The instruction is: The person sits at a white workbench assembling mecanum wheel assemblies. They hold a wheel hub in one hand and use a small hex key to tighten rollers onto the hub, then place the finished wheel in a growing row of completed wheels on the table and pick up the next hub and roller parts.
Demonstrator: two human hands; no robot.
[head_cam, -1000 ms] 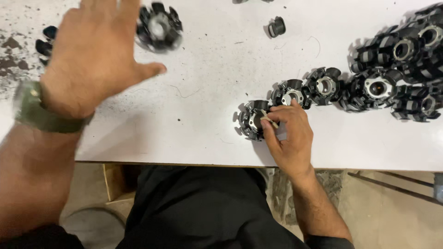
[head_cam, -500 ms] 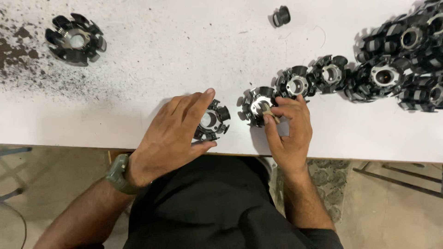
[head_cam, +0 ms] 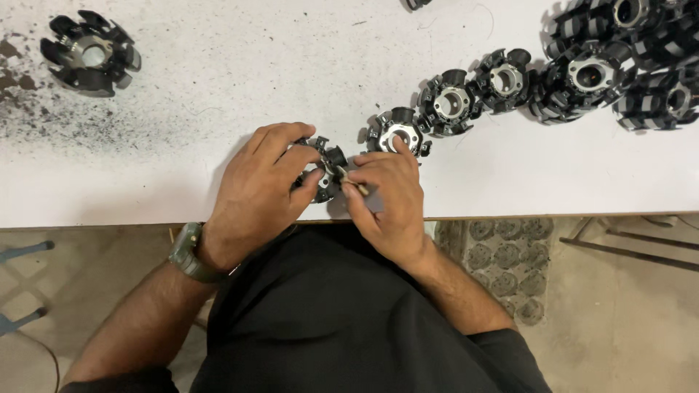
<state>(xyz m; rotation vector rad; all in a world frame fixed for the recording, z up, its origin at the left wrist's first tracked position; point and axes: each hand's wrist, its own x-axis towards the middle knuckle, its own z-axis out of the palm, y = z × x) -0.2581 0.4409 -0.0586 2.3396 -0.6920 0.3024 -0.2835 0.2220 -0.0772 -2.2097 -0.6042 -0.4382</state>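
At the desk's [head_cam: 145, 196] near edge, the left hand [head_cam: 258, 193] clamps a black toothed ring [head_cam: 325, 173] flat to steady it, while the right hand [head_cam: 386, 200] pinches a small tool [head_cam: 354, 183] against it. Beyond, more rings [head_cam: 502, 76] wait in a row, one lying apart [head_cam: 89, 52] far left.

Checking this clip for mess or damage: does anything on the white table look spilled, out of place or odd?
Yes. Dark dust or grit is scattered over the table's left part, with brownish stains at the far left edge. One black toothed ring lies alone there, apart from the row and pile at the right. Both hands' work at the near edge looks ordinary.
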